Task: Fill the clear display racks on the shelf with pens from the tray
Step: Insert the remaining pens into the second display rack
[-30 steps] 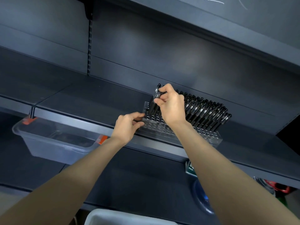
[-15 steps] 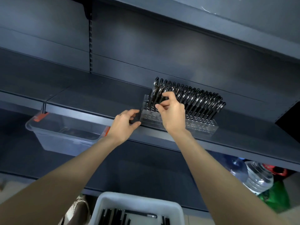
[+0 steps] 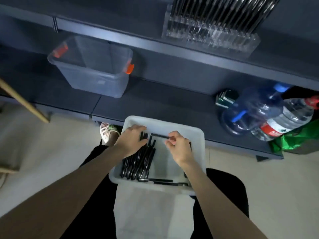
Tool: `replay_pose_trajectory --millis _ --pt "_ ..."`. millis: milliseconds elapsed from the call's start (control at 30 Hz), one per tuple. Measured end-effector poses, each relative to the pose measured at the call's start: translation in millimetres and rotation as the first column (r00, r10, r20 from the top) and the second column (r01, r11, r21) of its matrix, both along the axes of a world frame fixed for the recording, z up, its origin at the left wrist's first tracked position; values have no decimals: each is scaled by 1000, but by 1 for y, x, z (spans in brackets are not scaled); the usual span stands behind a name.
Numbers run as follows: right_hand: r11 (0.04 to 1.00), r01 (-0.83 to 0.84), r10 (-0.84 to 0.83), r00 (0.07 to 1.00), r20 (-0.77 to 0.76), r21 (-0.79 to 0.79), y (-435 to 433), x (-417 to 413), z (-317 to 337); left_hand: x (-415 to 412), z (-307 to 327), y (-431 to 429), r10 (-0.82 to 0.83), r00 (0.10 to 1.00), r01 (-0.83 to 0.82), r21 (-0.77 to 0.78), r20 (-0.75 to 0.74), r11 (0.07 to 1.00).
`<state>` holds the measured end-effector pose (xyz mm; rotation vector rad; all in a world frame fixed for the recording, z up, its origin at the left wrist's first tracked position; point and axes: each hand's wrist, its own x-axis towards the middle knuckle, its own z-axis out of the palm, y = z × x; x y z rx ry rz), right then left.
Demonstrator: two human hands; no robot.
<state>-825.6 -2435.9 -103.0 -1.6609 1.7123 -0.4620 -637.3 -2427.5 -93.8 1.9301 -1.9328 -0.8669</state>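
Observation:
A white tray (image 3: 165,121) sits on my lap and holds a pile of black pens (image 3: 138,163). My left hand (image 3: 133,141) rests on the far end of that pile, fingers spread over the pens. My right hand (image 3: 179,146) pinches one black pen (image 3: 158,135) that lies crosswise near the tray's far wall. Up on the shelf, at the top of the view, stands the clear display rack (image 3: 212,34) with several black pens (image 3: 224,9) upright in its back rows. Its front rows look clear.
A clear storage bin (image 3: 93,69) with orange latches stands on the lower shelf at the left. Large water bottles (image 3: 260,109) and a green bag (image 3: 296,140) crowd the right. A wooden bar (image 3: 24,100) slants in at the left. A sandalled foot (image 3: 107,131) shows beside the tray.
Both hands have left the rack on the shelf and dropped to the tray. The view has tilted down. My right hand has taken hold of a pen.

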Motion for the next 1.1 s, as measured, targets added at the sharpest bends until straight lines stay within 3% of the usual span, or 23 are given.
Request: replay_pose_trajectory --millis 267,600,767,933,1100 --pt "886 -170 247 961 -128 432 36 -24 -82 -18 -75 41 -26 999 14 248 47 969" --pt "787 -311 458 873 -167 533 42 -32 -111 -24 -101 52 -98 988 56 309 121 949" --pt "829 -290 306 951 46 478 34 -34 -86 -22 -93 51 -117 987 85 260 110 962" --pt "936 -174 119 974 192 305 8 -39 -26 -24 -55 43 -38 983 70 176 -180 982" --pt "993 -50 13 944 328 106 -14 -45 36 -12 2 16 15 941 1 47 -338 999"
